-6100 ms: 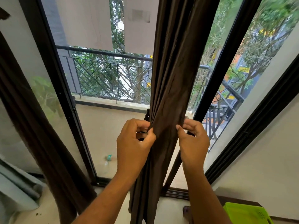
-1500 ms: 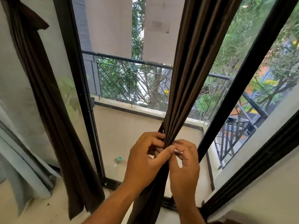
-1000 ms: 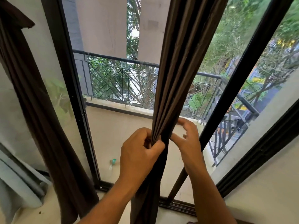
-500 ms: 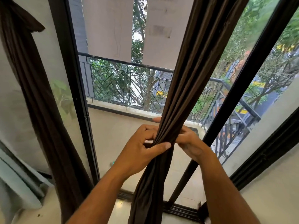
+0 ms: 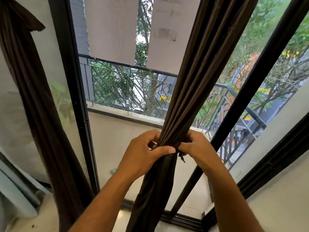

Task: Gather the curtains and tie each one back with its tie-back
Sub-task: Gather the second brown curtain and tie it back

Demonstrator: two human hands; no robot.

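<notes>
Nearest, the left hand (image 5: 142, 158) wraps the gathered brown curtain (image 5: 189, 91) at its waist, thumb laid flat across the front of the bunch and fingers curled behind it, a firm grip on the cloth. The right hand (image 5: 195, 146) meets it from the other side, fingers curled in against the bunch; a short dark tail of the tie-back (image 5: 181, 156) hangs just under its knuckles, and it seems to be pinching that strip, though the fingertips are hidden. This curtain is pulled into a tight column, so gathering looks done; the knot or fastening appears to be in hand and not yet finished.

Further left, a second curtain (image 5: 38, 114) hangs bunched beside the window frame (image 5: 78, 97); whether it is tied cannot be told. Beyond the glass runs a balcony railing (image 5: 130, 81).
</notes>
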